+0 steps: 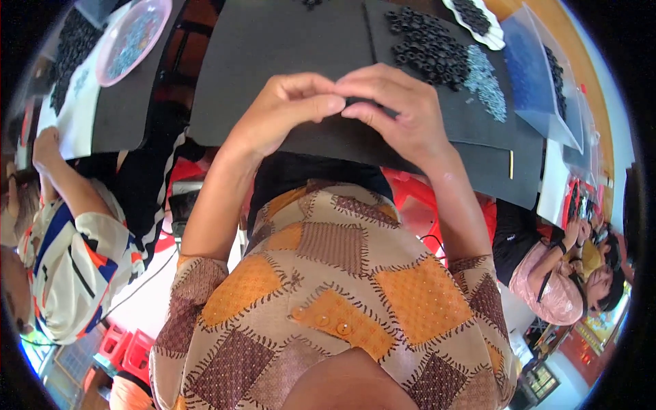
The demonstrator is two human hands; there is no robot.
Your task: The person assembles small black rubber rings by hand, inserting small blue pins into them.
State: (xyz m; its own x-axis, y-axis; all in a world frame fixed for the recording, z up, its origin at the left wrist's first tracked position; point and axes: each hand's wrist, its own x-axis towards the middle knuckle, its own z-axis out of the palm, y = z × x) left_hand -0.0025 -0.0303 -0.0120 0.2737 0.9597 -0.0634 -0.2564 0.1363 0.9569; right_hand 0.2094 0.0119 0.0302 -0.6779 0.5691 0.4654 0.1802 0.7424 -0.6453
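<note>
My left hand (290, 106) and my right hand (400, 102) meet above the near part of the dark table (273, 41), fingertips touching. The left thumb and forefinger are pinched together. On the right, thumb and fingers close in toward the same spot. Something dark shows between the right fingers, but its shape is mostly hidden. Beyond my right hand lies a pile of small black ring-like parts (427, 51). Beside it is a heap of small light-blue pieces (486, 85).
A white scalloped dish (493, 34) holds more black parts at the far right, near a clear bluish bin (536, 75). A pink-rimmed bowl (102, 68) of blue pieces stands at left. People sit on both sides, one arm (65, 174) at left. Red stools (126, 348) stand behind.
</note>
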